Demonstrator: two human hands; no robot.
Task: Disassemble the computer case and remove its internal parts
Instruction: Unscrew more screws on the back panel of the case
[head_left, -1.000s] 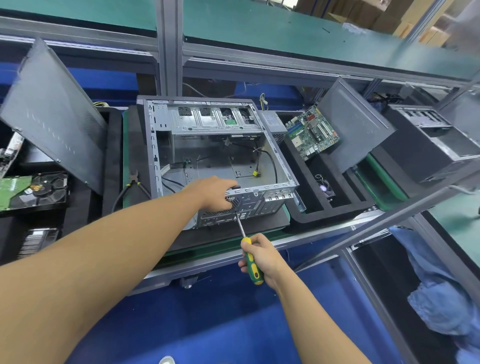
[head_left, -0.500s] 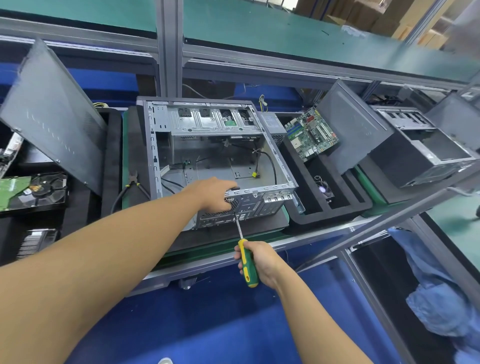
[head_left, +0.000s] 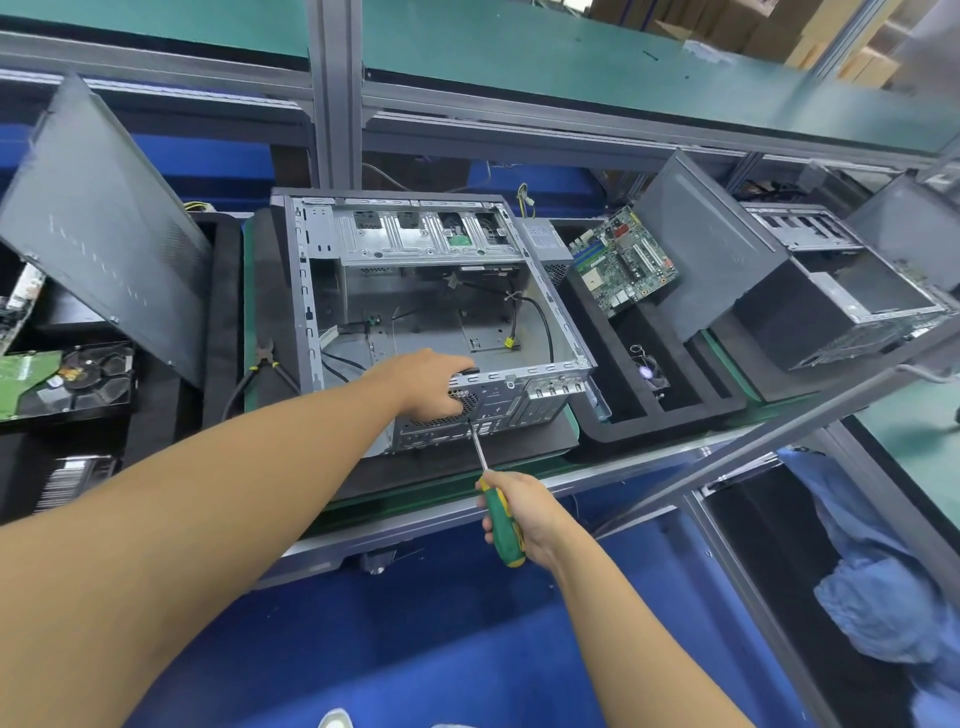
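Left hand (head_left: 430, 383) palm-down on case (head_left: 415, 244)

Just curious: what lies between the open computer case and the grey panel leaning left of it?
A pair of black-handled pliers, shown in the head view.

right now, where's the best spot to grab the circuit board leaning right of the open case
Probably pinch its top edge, coming from above. The circuit board stands tilted in the black tray, top edge free, face crowded with parts.
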